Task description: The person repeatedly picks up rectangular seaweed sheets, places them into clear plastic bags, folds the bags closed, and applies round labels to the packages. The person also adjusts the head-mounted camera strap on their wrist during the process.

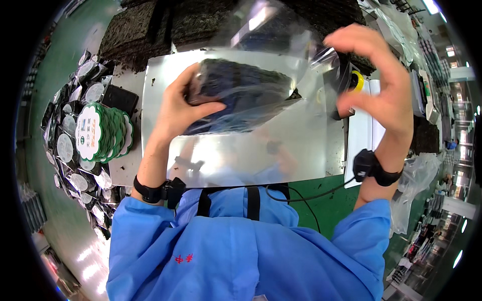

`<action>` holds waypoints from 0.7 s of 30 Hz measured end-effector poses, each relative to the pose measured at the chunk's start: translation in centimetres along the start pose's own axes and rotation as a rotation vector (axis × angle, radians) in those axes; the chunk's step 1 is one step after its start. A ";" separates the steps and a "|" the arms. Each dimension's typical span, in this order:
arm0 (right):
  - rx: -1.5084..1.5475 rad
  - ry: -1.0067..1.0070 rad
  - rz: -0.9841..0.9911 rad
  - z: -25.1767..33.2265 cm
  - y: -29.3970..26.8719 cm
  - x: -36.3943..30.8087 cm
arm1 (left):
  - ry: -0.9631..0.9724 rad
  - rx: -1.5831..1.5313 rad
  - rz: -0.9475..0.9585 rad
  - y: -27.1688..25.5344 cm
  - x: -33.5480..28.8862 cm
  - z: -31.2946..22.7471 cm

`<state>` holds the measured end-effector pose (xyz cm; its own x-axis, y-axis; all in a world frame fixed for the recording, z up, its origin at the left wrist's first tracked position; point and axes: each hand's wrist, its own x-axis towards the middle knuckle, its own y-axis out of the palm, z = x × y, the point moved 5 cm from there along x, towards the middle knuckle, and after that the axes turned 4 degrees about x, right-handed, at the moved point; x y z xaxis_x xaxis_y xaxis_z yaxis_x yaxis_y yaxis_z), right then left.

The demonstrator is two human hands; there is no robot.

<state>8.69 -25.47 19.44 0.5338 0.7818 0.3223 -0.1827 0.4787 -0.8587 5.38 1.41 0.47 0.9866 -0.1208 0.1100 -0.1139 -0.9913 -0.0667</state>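
Observation:
A clear plastic bag (pixel 266 25) with a dark pressed slab of what looks like dried seaweed (pixel 241 85) inside lies over a shiny metal sheet (pixel 241 168). My left hand (pixel 183 103) grips the slab's left end through the film, thumb on the near side and fingers behind. The bag's loose end spreads up and right from the slab. My right hand (pixel 376 80) is raised at the right, its thumb and fingers wide apart and curved. Its fingertips are close to the loose film; whether they touch it I cannot tell.
Large dark slabs (pixel 201 25) line the back of the table. To the left are a black phone (pixel 120 98), a stack of round scalloped green-and-white labels (pixel 90 131) and a pile of dark packs (pixel 65 148). A yellow tape roll (pixel 357 80) stands behind my right hand.

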 end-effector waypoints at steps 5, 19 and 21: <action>-0.126 -0.018 0.251 -1.4 4.2 0.2 | -0.008 -0.144 -0.075 -3.8 -3.7 4.2; 0.598 0.205 -0.640 -3.1 20.1 -5.2 | 0.586 0.526 -0.513 -0.2 -8.7 1.6; 0.460 0.185 -0.582 -3.6 19.2 -3.6 | 0.641 0.603 -0.591 0.0 -8.6 2.5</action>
<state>6.26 -20.56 0.34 0.7713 0.2920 0.5655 -0.1330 0.9429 -0.3055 -2.78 2.60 -2.94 0.6003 0.1920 0.7764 0.6139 -0.7329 -0.2934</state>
